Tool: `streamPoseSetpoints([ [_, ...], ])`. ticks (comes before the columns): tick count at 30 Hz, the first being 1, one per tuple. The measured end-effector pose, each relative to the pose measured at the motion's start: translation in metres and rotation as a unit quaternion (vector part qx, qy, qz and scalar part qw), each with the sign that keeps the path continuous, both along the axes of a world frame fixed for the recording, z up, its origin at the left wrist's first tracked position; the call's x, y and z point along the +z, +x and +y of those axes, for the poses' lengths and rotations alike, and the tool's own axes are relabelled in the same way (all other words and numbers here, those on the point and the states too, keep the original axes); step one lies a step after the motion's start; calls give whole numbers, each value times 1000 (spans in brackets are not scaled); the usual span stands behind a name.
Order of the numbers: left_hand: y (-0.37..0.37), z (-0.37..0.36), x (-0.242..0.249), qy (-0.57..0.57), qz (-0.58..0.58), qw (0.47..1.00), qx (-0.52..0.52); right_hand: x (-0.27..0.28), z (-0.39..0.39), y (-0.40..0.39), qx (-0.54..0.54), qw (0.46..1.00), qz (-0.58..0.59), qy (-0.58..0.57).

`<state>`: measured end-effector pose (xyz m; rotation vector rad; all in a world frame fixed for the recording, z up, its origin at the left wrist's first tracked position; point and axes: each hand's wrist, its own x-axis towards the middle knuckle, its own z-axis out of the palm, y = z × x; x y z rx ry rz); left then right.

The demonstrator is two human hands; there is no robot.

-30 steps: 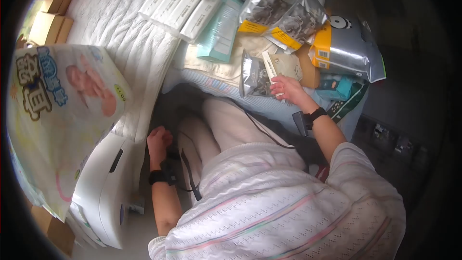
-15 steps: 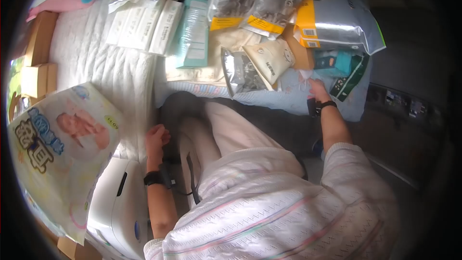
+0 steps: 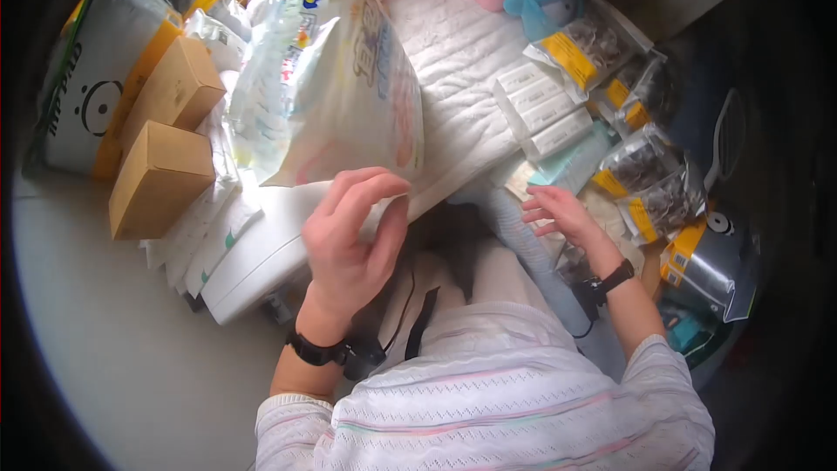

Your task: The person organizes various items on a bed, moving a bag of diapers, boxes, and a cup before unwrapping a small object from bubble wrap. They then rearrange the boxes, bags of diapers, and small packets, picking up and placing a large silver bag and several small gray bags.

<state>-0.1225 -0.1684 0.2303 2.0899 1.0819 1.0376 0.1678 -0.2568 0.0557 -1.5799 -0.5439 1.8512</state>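
My left hand is raised in front of a large plastic diaper pack, fingers curved and thumb apart, nothing seen in its grasp. Just behind that hand is a white rounded appliance, which the pack overlaps in this view. My right hand is open with fingers spread, over the near edge of the pale blue patterned mat. Close beyond it lie a teal box and a row of white slim boxes. Both wrists wear black bands with small devices.
Two brown cardboard boxes stand at left beside a big grey and yellow bag. A white quilted pad runs to the back. Several silver and yellow packets lie at right, near a blue plush toy.
My view has turned left, so the diaper pack is now nearer the centre. My left hand has risen beside it; my right hand has left the small packets and opened.
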Motion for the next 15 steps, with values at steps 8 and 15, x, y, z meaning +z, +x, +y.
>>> streamPoseSetpoints([
  [8,-57,66,22,189,115,942,253,32,125,-94,130,987,-30,87],
  [15,-69,94,10,3,145,969,200,30,143,-143,114,993,-4,40],
])
